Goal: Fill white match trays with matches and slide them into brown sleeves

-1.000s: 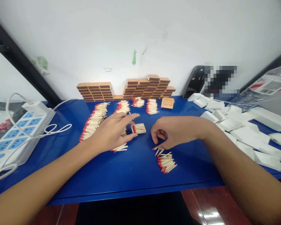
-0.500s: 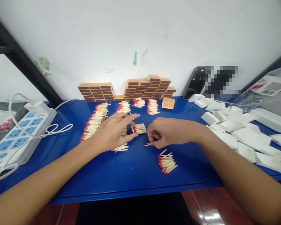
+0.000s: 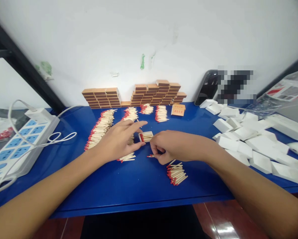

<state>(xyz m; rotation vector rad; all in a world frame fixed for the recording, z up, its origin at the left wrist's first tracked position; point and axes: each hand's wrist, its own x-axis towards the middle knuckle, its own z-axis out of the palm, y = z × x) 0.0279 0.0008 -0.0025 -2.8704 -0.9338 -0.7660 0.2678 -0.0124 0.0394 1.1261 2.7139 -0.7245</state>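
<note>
A small white matchbox tray (image 3: 150,133) lies on the blue table with red-tipped matches (image 3: 146,137) in it. My left hand (image 3: 119,139) reaches round the tray's left end, thumb at the near side and a finger at the far corner, with its index finger raised. Just right of the tray, my right hand (image 3: 167,146) is closed in a pinch on a few matches (image 3: 151,156), their red heads pointing left low over the table. A loose match pile (image 3: 176,173) lies below my right hand. Part of another match row (image 3: 130,114) is hidden behind my left hand.
Closed matchboxes stand in a left stack (image 3: 101,98) and a right stack (image 3: 156,94) along the wall. A long match row (image 3: 99,129) lies at left, beside a power strip (image 3: 22,142) with cables. White trays (image 3: 253,136) are heaped at right, near a phone (image 3: 207,87).
My right hand has moved slightly left and down with the matches, closer to the tray's near side. My left hand stays in about the same place.
</note>
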